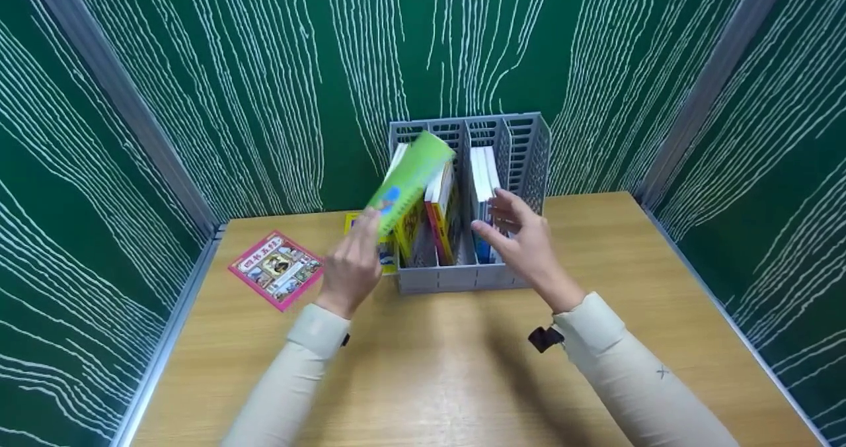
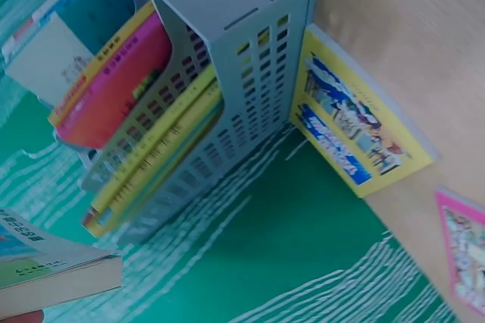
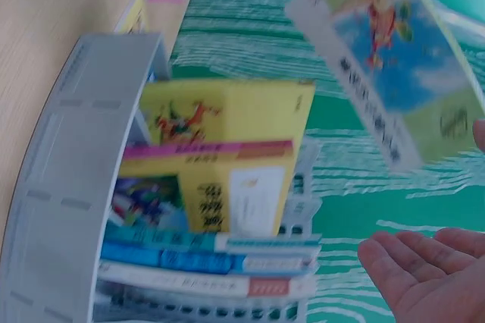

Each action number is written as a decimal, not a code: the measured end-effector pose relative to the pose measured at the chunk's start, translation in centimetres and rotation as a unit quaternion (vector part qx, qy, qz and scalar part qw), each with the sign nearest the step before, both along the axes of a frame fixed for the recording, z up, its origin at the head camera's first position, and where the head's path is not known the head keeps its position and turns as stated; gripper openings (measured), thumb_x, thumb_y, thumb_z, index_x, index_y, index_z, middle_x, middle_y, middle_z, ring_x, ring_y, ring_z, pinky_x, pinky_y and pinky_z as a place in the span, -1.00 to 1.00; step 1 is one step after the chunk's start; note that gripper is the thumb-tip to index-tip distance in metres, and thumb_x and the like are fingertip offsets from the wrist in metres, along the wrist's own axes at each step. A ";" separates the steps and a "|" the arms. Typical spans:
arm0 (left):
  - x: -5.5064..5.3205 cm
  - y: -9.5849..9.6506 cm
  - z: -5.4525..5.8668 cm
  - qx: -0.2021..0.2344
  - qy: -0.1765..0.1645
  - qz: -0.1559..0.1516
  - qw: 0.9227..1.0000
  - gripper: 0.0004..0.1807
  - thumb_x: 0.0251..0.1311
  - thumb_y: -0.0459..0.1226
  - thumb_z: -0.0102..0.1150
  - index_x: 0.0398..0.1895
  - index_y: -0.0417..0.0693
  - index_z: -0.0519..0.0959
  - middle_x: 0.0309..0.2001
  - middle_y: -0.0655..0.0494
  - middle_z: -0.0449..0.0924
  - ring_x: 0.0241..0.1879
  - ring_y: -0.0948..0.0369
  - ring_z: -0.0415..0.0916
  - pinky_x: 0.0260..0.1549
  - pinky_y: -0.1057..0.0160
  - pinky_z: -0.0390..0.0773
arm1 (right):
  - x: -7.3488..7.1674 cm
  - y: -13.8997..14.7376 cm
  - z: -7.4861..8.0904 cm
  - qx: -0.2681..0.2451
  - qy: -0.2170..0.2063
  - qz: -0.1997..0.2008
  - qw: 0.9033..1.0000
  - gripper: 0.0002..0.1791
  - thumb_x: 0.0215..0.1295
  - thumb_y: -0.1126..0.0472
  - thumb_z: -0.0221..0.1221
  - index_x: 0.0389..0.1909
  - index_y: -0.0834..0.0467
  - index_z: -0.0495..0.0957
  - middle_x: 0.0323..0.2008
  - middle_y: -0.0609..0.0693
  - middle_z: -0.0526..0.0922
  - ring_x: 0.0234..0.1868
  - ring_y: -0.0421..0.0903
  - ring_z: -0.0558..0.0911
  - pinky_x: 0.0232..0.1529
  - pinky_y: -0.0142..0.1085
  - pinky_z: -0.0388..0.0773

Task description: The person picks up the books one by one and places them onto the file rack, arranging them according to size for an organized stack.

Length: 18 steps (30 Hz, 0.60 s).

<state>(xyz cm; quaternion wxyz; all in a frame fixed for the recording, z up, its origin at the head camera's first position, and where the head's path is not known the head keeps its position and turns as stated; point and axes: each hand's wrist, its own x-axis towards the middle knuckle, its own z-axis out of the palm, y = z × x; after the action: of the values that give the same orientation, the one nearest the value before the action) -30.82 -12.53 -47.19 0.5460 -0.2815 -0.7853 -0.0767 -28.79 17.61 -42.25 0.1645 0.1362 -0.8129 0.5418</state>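
My left hand (image 1: 353,265) grips a green book (image 1: 416,176) by its lower end and holds it tilted over the left side of a grey file rack (image 1: 437,280). In the right wrist view its blue cover picture (image 3: 390,42) shows. My right hand (image 1: 525,242), its fingers spread and relaxed, is by the white-edged books (image 1: 481,176) in the rack's third compartment and holds nothing. Yellow books (image 2: 163,145) stand in the leftmost compartment, partly hidden behind the held book in the head view. Red and yellow books (image 1: 441,212) stand in the second one.
A pink-bordered book (image 1: 277,270) lies flat on the wooden table (image 1: 429,367) at the left. Next to the rack's left side is a yellow book (image 2: 356,122). Green walls with white wavy lines (image 1: 264,90) enclose the table, with metal posts (image 1: 717,77) at the corners.
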 end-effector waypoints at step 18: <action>1.6 4.1 -0.5 -0.119 0.085 -0.011 0.989 -0.73 0.68 -0.29 0.03 0.20 -0.22 0.64 0.13 -0.11 0.82 0.02 -0.06 0.85 -0.04 0.09 0.82 | 3.0 -3.3 0.6 -0.161 -0.104 0.099 0.977 -0.37 0.54 0.30 0.25 0.52 0.35 0.31 0.35 0.34 0.63 0.25 0.02 0.75 0.18 -0.28 0.76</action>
<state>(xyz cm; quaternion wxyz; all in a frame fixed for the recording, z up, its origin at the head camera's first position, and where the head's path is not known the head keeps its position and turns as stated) -29.22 -8.47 -47.69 0.5723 -0.3581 -0.7368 0.0354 -25.82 14.32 -41.64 0.0443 0.1305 -0.7104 0.6902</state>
